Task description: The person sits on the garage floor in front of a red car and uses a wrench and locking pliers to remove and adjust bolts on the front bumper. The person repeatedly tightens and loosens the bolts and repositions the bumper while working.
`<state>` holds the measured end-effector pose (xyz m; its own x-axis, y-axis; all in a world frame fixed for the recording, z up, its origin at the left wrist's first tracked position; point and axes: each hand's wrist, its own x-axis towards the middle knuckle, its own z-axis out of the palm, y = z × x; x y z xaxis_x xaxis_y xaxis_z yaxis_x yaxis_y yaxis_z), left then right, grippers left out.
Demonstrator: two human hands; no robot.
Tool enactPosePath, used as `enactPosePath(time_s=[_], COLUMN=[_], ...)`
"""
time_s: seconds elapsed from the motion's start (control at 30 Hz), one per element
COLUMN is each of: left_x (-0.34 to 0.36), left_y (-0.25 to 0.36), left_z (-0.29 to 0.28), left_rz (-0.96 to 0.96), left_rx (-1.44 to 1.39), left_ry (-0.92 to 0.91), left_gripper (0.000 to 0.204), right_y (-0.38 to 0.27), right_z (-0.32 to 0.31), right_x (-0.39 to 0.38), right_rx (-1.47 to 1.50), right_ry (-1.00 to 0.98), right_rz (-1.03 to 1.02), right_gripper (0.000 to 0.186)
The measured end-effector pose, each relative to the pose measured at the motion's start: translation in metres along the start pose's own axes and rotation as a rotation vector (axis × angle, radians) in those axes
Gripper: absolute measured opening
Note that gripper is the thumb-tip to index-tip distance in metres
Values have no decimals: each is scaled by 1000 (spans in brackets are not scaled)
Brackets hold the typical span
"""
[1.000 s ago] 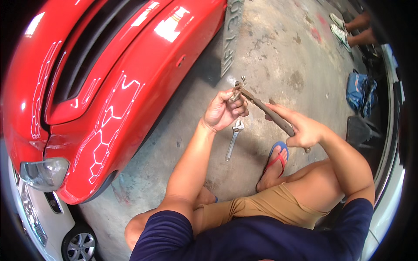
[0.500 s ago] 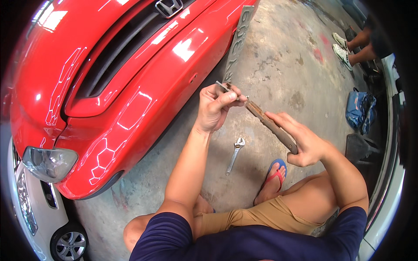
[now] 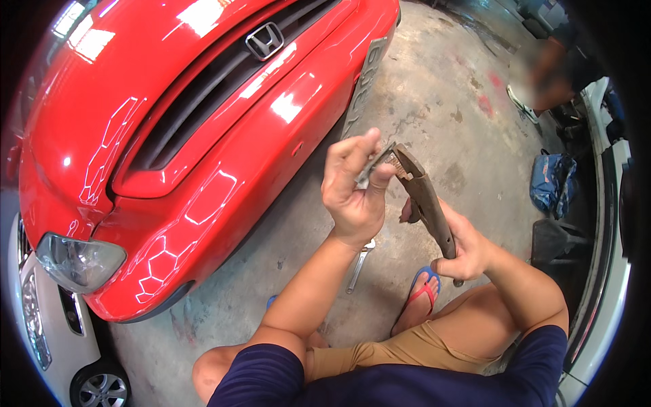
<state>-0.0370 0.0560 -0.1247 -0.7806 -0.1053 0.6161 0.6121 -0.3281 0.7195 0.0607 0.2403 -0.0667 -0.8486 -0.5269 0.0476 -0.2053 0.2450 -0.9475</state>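
My left hand (image 3: 352,193) pinches a small flat metal piece (image 3: 373,164) with thumb and fingers. Its outer end meets the serrated jaw of a worn, brownish metal plier-like tool (image 3: 430,207); whether it is clamped there I cannot tell. My right hand (image 3: 464,244) grips this tool around its handle, lower and to the right. A silver adjustable wrench (image 3: 356,268) lies on the concrete below my left hand, partly hidden by it.
A red car bumper (image 3: 230,203) fills the left, with an embossed grey plate (image 3: 366,81) along its edge. A white car (image 3: 54,319) is lower left. A person's legs (image 3: 542,81), a blue bag (image 3: 549,183) and a black plastic item (image 3: 549,244) are at right.
My left hand has turned and moved slightly right, and the tool has tilted steeper with its jaw now at the metal piece. My right hand has shifted downward. The view has shifted.
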Motion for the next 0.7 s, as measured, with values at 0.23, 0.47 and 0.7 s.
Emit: enactPosePath(time_s=[0.23,0.47,0.7], left_x=[26,33,33], left_y=[19,26,37], left_z=[-8,-12,-12], left_rz=[138,-194,-334], left_rx=[302,63,-9], left_ry=[-131,-184,-251], left_gripper=[49,36,37], right_y=[-14,-14,-12], right_z=[-4,-8,-8], right_x=[-7,-10,-8], right_rx=[10,-153,-138], right_ry=[-6,7,3], right_rz=[11,82,105], right_gripper=[108,115,114])
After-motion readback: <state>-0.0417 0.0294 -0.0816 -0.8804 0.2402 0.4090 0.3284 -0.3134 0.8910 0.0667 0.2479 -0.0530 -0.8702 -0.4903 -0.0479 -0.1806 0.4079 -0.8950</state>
